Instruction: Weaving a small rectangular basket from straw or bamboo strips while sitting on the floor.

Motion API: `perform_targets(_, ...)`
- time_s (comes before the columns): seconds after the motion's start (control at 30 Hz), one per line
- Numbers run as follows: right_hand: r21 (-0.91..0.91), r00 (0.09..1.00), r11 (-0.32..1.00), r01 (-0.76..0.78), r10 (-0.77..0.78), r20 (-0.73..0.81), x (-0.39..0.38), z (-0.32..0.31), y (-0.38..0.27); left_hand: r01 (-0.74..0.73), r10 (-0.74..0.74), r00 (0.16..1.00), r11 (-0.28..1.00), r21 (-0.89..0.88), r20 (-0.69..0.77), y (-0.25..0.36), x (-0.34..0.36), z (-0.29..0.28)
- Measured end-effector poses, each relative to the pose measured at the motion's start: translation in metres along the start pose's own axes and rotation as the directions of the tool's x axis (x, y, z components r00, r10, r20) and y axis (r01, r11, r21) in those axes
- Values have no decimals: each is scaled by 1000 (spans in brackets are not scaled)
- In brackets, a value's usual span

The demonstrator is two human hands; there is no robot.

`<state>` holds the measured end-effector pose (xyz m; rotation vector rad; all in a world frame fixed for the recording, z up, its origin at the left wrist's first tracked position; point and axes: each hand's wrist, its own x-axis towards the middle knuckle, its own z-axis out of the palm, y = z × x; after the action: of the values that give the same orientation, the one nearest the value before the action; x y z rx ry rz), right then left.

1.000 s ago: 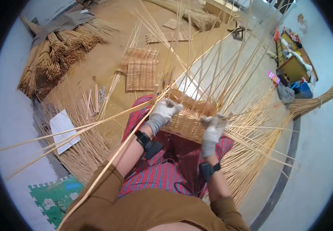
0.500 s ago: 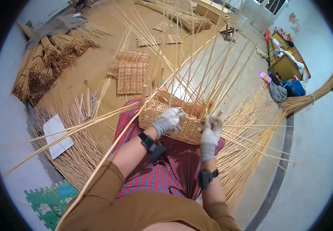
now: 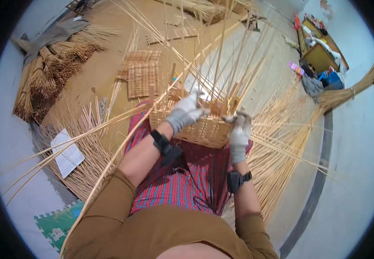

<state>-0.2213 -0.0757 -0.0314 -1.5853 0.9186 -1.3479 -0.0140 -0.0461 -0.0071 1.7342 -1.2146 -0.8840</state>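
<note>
A half-woven rectangular wicker basket (image 3: 204,131) rests at my lap, with long upright rods (image 3: 218,60) fanning up from its far side. My left hand (image 3: 187,113), in a grey-white work glove, reaches over the near rim among the rods. Its fingers are bent, and what they pinch is hidden. At the basket's right front corner, my gloved right hand (image 3: 240,133) is closed on the rim and wall. Long loose rods (image 3: 105,125) run from the basket's left end out past my left arm. Dark bands with small boxes sit on both wrists.
Finished woven panels (image 3: 144,80) lie beyond the basket to the left. Cut rods (image 3: 277,151) spread over the floor on the right, more on the left beside a white paper sheet (image 3: 67,153). Bundled rods (image 3: 53,73) lean at the far left. A cabinet (image 3: 318,54) stands far right.
The basket has shifted away from me and slightly left. My left hand has moved farther over the rim, and my right hand has gone along with the corner. The view has tilted slightly.
</note>
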Motion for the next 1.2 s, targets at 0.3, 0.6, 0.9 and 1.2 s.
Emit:
perform_targets(0.3, 328, 934, 890, -317, 352, -53, 20, -39, -52, -198, 163, 851, 980, -17, -500, 41, -23, 6)
perform_targets(0.6, -83, 994, 997, 7, -16, -105, 65, -50, -40, -233, 219, 971, 951, 204, 92, 12, 3, 87)
perform_targets(0.9, 174, 978, 981, -85, 115, -175, 115, -85, 1, -34, -10, 987, 963, 267, 163, 25, 7, 79)
perform_targets(1.2, -281, 901, 895, 345, -233, 366, -16, -2, -91, -132, 84, 987, 909, -395, -136, 15, -45, 120)
